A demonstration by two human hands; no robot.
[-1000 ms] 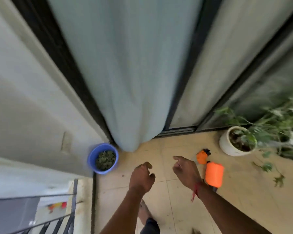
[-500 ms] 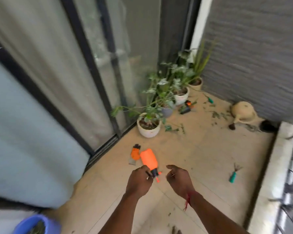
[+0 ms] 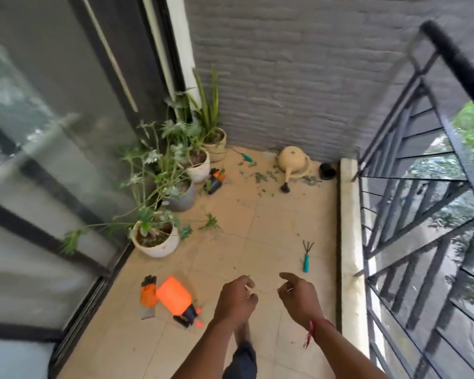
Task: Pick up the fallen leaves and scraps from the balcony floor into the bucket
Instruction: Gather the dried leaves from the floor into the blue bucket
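Leaves (image 3: 261, 177) are scattered on the tiled floor (image 3: 271, 231) at the far end of the balcony, around a tipped watering can (image 3: 294, 161) and up to a black pot (image 3: 327, 170) by the kerb; a few more scraps (image 3: 210, 222) are seen beside the nearest white pot (image 3: 156, 246). All of these lie well apart from the hands and ahead of them. The left hand (image 3: 237, 302) and the right hand (image 3: 298, 299) are held side by side above the near floor, apart from each other, fingers loosely curled and the right forefinger pointing forward; nothing is seen to be held in either. A hand rake (image 3: 307, 255) lies between the right hand and the far leaves. A sprayer (image 3: 175, 296) and gloves (image 3: 148, 292) are laid to the left of the left hand, near the glass door (image 3: 52, 160).
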